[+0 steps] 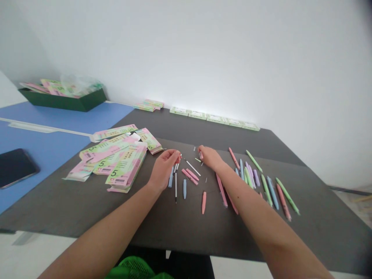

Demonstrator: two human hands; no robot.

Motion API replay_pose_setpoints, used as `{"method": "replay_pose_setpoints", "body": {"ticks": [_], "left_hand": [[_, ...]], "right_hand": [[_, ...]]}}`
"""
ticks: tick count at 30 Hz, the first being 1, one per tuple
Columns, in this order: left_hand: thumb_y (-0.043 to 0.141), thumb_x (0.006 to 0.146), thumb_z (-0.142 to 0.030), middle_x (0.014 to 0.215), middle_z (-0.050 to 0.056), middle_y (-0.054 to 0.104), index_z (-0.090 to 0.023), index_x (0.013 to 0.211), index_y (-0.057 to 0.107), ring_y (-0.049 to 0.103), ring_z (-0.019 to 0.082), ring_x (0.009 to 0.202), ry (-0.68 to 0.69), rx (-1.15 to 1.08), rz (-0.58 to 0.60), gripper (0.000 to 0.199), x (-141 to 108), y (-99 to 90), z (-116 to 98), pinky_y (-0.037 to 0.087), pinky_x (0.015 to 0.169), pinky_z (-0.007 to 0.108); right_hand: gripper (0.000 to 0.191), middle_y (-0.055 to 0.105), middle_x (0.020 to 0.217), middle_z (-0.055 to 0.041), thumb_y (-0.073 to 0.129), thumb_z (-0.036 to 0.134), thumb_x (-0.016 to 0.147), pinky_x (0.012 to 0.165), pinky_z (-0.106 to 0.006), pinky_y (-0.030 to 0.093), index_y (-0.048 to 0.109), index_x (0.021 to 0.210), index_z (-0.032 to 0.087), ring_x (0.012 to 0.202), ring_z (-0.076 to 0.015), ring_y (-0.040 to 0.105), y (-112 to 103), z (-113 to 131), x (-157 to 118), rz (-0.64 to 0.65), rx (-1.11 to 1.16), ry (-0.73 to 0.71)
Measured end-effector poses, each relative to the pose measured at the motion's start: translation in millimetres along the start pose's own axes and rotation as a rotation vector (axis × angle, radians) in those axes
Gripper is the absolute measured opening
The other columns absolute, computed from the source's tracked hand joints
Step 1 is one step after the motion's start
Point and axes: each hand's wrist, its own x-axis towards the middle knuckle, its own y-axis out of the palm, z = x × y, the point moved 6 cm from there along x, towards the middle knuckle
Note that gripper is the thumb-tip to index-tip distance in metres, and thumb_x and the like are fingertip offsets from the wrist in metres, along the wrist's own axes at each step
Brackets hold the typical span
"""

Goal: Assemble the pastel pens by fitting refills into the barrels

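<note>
At the center of the frame, the left hand pinches a small red part between its fingers; the right hand grips a pink piece. White refills and pink barrel sections lie nearby on the dark surface; pens occupy the right.

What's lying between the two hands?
The head view shows a slim white stick on the table between the left hand and right hand, small pieces beside the latter, and pink tubes slightly nearer the wearer.

Single head-worn view, looking forward and down, over dark table, wall beyond
</note>
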Motion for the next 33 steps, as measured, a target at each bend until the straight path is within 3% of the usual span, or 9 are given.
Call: {"method": "replay_pose_setpoints", "body": {"ticks": [4, 7, 9, 12, 20, 28, 33], "left_hand": [[0.064, 0.076, -0.033, 0.071, -0.001, 0.060, -0.016, 0.072, 0.062, 0.052, 0.009, 0.065, 0.032, -0.026, 0.040, 0.018, -5.6, 3.8, -5.4, 0.041, 0.069, 0.022], [0.064, 0.077, -0.033, 0.075, 0.000, 0.062, -0.016, 0.075, 0.063, 0.054, 0.009, 0.068, 0.021, -0.093, 0.077, 0.017, -10.4, 8.1, -6.4, 0.043, 0.070, 0.022], [0.064, 0.078, -0.033, 0.077, 0.000, 0.063, -0.016, 0.076, 0.064, 0.054, 0.009, 0.069, 0.001, -0.134, 0.126, 0.017, -14.3, 12.8, -6.3, 0.043, 0.070, 0.022], [0.064, 0.078, -0.033, 0.077, 0.000, 0.063, -0.017, 0.077, 0.065, 0.055, 0.009, 0.069, -0.039, -0.159, 0.183, 0.016, -20.4, 18.7, -5.6, 0.045, 0.070, 0.022], [0.067, 0.076, -0.032, 0.077, 0.001, 0.064, -0.017, 0.078, 0.065, 0.057, 0.011, 0.071, -0.055, -0.109, 0.262, 0.015, -30.0, 27.4, -5.2, 0.047, 0.072, 0.024], [0.062, 0.081, -0.031, 0.077, 0.000, 0.064, -0.016, 0.081, 0.063, 0.059, 0.013, 0.075, 0.009, 0.064, 0.302, 0.015, -31.6, 29.8, -5.2, 0.047, 0.075, 0.026], [0.060, 0.083, -0.028, 0.078, 0.001, 0.062, -0.016, 0.081, 0.063, 0.058, 0.013, 0.075, 0.150, 0.343, 0.399, 0.012, -34.2, 35.0, -13.6, 0.046, 0.070, 0.024]], "right_hand": [[0.020, 0.067, 0.095, -0.0074, 0.044, 0.014, 0.084, 0.073, -0.026, 0.040, 0.055, 0.100, 0.018, 0.082, -0.0176, 0.059, -25.6, 22.8, -26.1, -0.092, 0.114, -0.013], [0.007, 0.064, 0.085, -0.0002, 0.055, 0.023, 0.079, 0.070, -0.025, 0.041, 0.054, 0.085, 0.022, 0.077, -0.0158, 0.058, -42.4, 47.0, -60.5, -0.171, 0.571, -0.073], [0.007, 0.062, 0.082, 0.0019, 0.058, 0.025, 0.077, 0.069, -0.026, 0.041, 0.053, 0.083, 0.023, 0.074, -0.0151, 0.057, -43.8, 59.4, -81.8, -0.162, 0.777, -0.062], [0.008, 0.060, 0.077, 0.0030, 0.060, 0.025, 0.078, 0.067, -0.026, 0.041, 0.054, 0.082, 0.025, 0.070, -0.0147, 0.056, -36.8, 68.3, -102.1, -0.155, 0.908, -0.014], [0.010, 0.059, 0.075, 0.0030, 0.062, 0.022, 0.077, 0.067, -0.028, 0.043, 0.054, 0.081, 0.025, 0.069, -0.0156, 0.057, -17.4, 63.2, -110.9, -0.244, 0.986, -0.002], [0.010, 0.061, 0.079, 0.0015, 0.061, 0.020, 0.077, 0.066, -0.026, 0.045, 0.055, 0.084, 0.023, 0.072, -0.0148, 0.059, -29.2, 64.6, -116.1, -0.280, 0.915, -0.025], [0.007, 0.058, 0.073, 0.0022, 0.062, 0.025, 0.079, 0.063, -0.025, 0.043, 0.055, 0.080, 0.022, 0.067, -0.0136, 0.055, -34.3, 63.3, -117.4, -0.312, 0.874, 0.001]]}}
